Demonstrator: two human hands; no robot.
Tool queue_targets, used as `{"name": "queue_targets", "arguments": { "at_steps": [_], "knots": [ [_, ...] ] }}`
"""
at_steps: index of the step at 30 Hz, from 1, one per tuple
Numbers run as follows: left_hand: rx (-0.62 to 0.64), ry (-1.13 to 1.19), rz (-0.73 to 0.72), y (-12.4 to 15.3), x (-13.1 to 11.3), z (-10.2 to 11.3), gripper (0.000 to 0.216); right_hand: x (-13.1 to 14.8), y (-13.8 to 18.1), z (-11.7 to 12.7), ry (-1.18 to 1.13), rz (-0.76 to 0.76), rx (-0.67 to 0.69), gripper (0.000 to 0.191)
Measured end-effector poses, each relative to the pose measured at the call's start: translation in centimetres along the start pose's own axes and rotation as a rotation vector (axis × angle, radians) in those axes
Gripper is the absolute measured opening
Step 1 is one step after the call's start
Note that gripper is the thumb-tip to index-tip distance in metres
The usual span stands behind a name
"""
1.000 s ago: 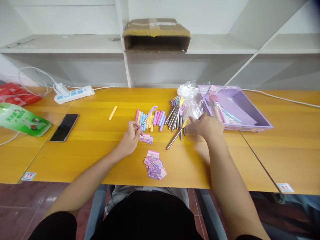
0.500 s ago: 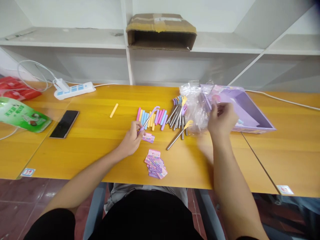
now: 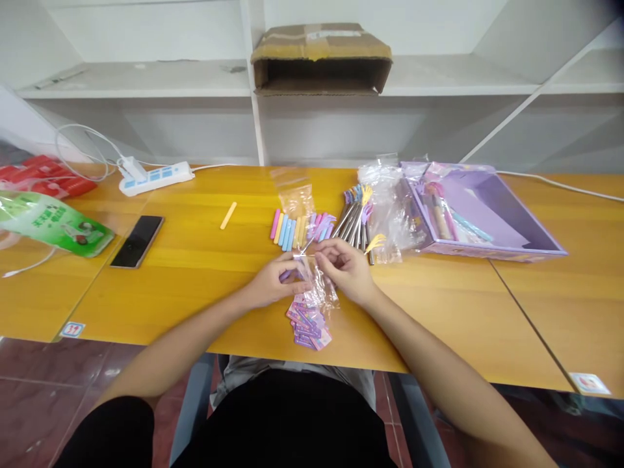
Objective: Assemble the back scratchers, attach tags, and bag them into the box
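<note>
My left hand [image 3: 273,283] is closed on a small back scratcher, its purple claw [image 3: 324,224] and metal rod showing above the fingers. Beside it, my right hand [image 3: 348,270] pinches a clear plastic bag [image 3: 322,291], which hangs between both hands. Below lies a loose pile of pink and purple cards [image 3: 309,325]. Behind the hands is a row of pastel tubes [image 3: 287,231], partly covered by another clear bag [image 3: 296,197]. Several metal back scratchers [image 3: 351,218] are heaped to the right, one with a yellow claw [image 3: 375,243] at the near side.
A purple box [image 3: 541,250] with bagged items inside stands at the right, next to a heap of clear bags [image 3: 387,201]. On the left are a lone yellow tube [image 3: 228,215], phone [image 3: 137,242], power strip [image 3: 160,177] and green pouch [image 3: 63,224]. A cardboard box [image 3: 322,45] sits on the shelf.
My right hand has come back left from the purple box with a clear bag and meets my left hand. Another clear bag now lies over the tubes.
</note>
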State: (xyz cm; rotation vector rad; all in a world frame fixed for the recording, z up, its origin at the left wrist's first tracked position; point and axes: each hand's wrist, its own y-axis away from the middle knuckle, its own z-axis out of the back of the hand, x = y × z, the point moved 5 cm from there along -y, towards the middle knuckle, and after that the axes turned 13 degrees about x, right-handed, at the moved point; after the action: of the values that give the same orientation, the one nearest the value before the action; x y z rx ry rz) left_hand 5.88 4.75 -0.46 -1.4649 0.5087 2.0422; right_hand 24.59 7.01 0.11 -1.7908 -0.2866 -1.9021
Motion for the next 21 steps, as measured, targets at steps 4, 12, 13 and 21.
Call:
{"name": "queue_targets", "arguments": {
  "at_steps": [4,12,13,21],
  "knots": [
    [-0.026,0.025,-0.041,0.1,-0.6,-0.8,0.029,-0.8,-0.4,-0.3,-0.167,-0.028,0.006,0.045],
    [0.033,0.034,-0.024,0.6,-1.1,-1.7,0.040,-0.9,-1.2,-1.7,-0.056,0.034,0.203,0.042],
    [0.022,0.062,-0.025,0.6,-1.0,-1.5,0.041,-0.8,-1.2,-1.4,-0.061,0.053,0.173,0.041],
    [-0.368,0.673,-0.056,0.7,1.2,2.7,0.044,1.1,0.0,5.1,-0.155,0.231,-0.250,0.030]
  ]
}}
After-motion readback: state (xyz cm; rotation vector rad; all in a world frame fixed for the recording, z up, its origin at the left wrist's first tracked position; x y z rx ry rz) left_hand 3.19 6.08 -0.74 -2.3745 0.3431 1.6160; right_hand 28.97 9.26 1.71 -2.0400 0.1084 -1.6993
